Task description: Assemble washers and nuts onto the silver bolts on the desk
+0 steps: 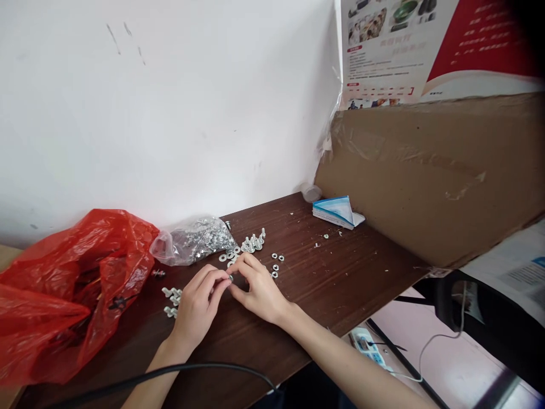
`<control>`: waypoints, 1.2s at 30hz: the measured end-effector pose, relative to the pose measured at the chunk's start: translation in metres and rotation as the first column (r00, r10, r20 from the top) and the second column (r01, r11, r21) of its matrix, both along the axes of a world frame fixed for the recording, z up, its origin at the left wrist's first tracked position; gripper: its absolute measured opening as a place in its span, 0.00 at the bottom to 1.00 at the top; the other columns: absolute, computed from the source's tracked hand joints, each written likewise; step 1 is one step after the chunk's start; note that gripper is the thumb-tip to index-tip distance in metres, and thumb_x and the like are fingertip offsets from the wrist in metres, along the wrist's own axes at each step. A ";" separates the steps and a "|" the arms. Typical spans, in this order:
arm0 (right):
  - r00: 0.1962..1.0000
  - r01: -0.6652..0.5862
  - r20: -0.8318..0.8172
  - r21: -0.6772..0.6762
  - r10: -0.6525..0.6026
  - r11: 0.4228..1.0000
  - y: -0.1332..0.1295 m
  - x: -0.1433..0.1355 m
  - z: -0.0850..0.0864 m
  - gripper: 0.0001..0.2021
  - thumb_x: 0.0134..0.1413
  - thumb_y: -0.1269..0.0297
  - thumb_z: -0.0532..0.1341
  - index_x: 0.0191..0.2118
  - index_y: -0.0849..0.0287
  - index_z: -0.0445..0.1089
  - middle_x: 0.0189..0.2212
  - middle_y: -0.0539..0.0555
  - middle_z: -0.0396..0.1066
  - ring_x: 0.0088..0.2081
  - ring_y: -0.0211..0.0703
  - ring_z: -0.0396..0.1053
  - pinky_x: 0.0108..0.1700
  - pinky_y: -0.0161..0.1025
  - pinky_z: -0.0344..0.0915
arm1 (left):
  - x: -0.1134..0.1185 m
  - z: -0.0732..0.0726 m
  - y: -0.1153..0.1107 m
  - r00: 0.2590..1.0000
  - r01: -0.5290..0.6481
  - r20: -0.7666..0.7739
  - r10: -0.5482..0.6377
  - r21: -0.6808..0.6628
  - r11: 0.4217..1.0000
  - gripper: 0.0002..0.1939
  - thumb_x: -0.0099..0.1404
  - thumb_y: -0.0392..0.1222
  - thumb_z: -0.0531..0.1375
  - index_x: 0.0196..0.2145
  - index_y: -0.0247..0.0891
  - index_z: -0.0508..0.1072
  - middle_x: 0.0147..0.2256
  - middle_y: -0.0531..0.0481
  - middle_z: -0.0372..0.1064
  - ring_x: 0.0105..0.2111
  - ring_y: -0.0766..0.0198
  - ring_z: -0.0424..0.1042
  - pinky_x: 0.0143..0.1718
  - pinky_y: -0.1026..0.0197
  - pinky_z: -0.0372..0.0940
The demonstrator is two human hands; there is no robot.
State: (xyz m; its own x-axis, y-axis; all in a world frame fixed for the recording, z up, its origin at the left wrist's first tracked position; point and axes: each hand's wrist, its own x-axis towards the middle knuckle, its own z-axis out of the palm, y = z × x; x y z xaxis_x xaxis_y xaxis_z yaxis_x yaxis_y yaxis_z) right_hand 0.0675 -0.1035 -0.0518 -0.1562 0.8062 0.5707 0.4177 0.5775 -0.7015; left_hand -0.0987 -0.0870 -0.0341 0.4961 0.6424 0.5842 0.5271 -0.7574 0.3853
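Head cam: I've L hand point(196, 304) & R hand point(260, 291) fingertips pinching a small metal pc point(230, 278); best align it sq. w/ light pressure.

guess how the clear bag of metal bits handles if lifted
The clear bag would probably sag, its thin plastic wrinkled around loose small metal parts. It is likely heavy for its size, being well filled with them.
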 end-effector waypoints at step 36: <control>0.945 -0.061 -0.326 -0.157 0.006 0.986 0.000 0.002 0.004 0.06 0.53 0.71 0.61 0.37 0.58 0.73 0.36 0.53 0.74 0.34 0.40 0.72 0.39 0.37 0.72 | 0.006 -0.004 0.003 0.854 0.150 0.461 0.240 -0.662 0.734 0.13 0.58 0.45 0.63 0.38 0.34 0.76 0.35 0.45 0.76 0.30 0.60 0.76 0.37 0.56 0.74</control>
State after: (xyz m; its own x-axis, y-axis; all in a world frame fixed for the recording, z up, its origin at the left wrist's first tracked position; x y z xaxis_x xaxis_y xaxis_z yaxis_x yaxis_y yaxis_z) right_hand 0.0699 -0.1034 -0.0475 -0.0140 0.8898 0.4561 0.1354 0.4536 -0.8808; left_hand -0.0923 -0.0838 -0.0380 0.2298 0.9618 0.1490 0.1448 -0.1852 0.9720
